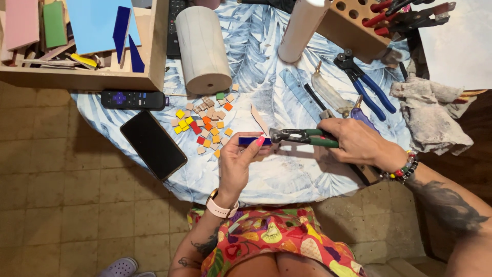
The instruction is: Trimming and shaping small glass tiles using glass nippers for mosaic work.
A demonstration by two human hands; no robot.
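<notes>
Centre of frame: left hand (pixel 237 161) holds a narrow dark blue tile strip (pixel 254 140) pinched between thumb and fingertips (pixel 260 141). The strip lies level, its long axis running left to right, with the fingers closed on its right half and its left end sticking out free. It is held just above the leaf-print tablecloth (pixel 287 174), at centre frame.

Right hand (pixel 359 141) is wrapped shut around the green handles of the tile nippers (pixel 302 136). The nipper head points left and sits at the strip's right end, just beside the left fingertips; whether the cutting edges touch the tile I cannot tell.

Left of the strip, centre-left: a scatter of small square tile pieces (pixel 207 125) in yellow, orange, red, tan and green lies on the cloth. One pale pointed shard (pixel 259 118) lies just above the strip.

Lower left of the cloth: a black smartphone (pixel 152 144), face up, tilted. Above it a black remote control (pixel 133 99) lies flat.

Upper left: a wooden box (pixel 154 56) holds blue, green and pink sheet pieces. Beside it, upper centre, a wooden cylinder (pixel 202 48) stands on the table.

Right of centre: blue-handled pliers (pixel 366 84) lie on the cloth, well apart from both hands. Far right: a crumpled grey rag (pixel 430 115).
</notes>
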